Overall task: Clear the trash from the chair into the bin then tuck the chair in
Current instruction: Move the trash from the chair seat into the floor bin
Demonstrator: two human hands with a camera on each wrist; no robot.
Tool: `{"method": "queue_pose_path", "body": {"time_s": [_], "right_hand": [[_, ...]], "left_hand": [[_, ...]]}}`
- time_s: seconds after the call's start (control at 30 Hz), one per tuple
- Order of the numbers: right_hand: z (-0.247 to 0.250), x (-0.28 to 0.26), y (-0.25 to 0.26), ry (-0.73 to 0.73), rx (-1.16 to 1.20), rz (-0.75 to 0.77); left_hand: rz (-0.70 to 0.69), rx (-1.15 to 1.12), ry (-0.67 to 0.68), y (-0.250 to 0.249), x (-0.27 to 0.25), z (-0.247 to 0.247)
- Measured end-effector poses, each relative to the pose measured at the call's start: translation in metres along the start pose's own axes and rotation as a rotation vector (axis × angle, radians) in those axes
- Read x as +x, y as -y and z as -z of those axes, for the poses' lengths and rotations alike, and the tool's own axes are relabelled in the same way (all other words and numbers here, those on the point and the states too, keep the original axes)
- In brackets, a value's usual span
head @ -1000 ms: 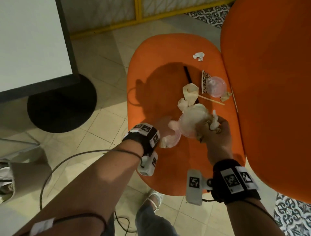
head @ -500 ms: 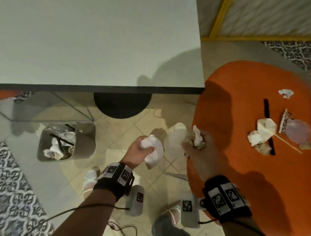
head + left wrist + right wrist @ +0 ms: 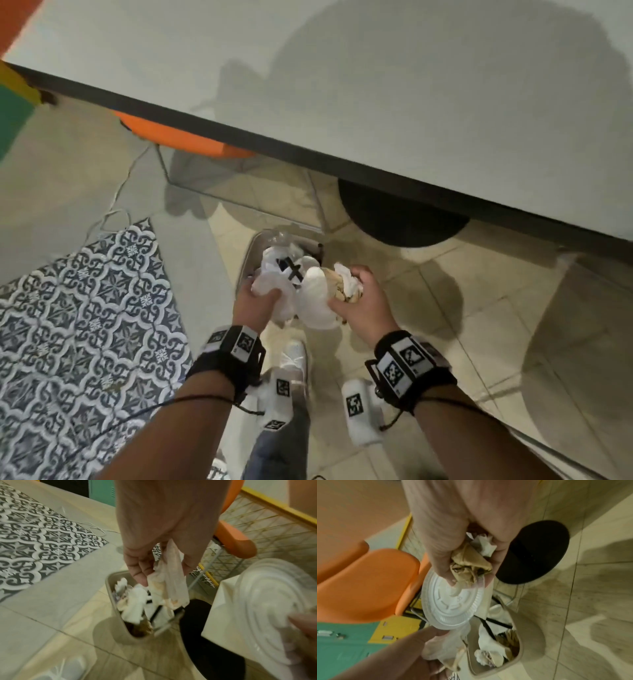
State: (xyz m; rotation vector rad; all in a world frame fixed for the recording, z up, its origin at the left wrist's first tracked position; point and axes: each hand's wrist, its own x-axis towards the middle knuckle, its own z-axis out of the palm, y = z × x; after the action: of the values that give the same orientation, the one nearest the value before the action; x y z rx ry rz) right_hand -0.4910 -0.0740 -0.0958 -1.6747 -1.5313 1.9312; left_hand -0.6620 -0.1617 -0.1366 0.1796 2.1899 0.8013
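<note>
A beige bin (image 3: 245, 263) stands on the floor by the table, holding white paper and black straws. My left hand (image 3: 263, 298) grips a crumpled clear wrapper (image 3: 270, 282) just above the bin's near rim (image 3: 109, 588); in the left wrist view the wrapper (image 3: 169, 580) hangs from the fingers (image 3: 140, 566) over the opening. My right hand (image 3: 352, 291) holds a white plastic lid (image 3: 315, 301) and crumpled brown and white paper (image 3: 346, 287) at the bin's right side. In the right wrist view the lid (image 3: 452, 601) and paper (image 3: 469, 566) hang above the bin (image 3: 520, 649).
A white table (image 3: 411, 85) with a dark edge overhangs the floor beyond the bin, its black round base (image 3: 400, 219) close behind. An orange chair seat (image 3: 178, 137) shows under the table's left part. Patterned tiles (image 3: 85, 308) and a loose cable (image 3: 116, 205) lie left.
My view swung left from the orange chair seat to the bin. Both hands carried their trash off the chair and now hold it over the bin.
</note>
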Motion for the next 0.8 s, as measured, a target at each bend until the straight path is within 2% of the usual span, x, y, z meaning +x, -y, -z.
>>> {"method": "queue_pose_path", "body": {"time_s": [0.17,0.33,0.4,0.5,0.67,0.8], "right_hand": [[-0.077,0.057,-0.008,0.094,-0.191,-0.022],[-0.119,0.093,-0.023,0.108,-0.544,0.232],[-0.130,0.104,-0.030,0.166,-0.681,0.333],[-0.136,0.119,-0.043,0.225,-0.879,0.391],[-0.138,0.129,-0.070,0.199,-0.941,0.412],[-0.138,0.130,-0.087,0.218,-0.980,0.363]], "left_hand": [[-0.048,0.200,-0.029,0.010,0.085,0.037],[-0.223,0.439,0.034,0.011,0.130,0.033],[-0.303,0.477,0.054,0.015,0.141,0.027],[-0.374,0.532,0.103,0.024,0.153,0.017],[-0.351,0.563,0.247,0.040,0.158,0.001],[-0.343,0.530,0.264,0.046,0.157,0.003]]}}
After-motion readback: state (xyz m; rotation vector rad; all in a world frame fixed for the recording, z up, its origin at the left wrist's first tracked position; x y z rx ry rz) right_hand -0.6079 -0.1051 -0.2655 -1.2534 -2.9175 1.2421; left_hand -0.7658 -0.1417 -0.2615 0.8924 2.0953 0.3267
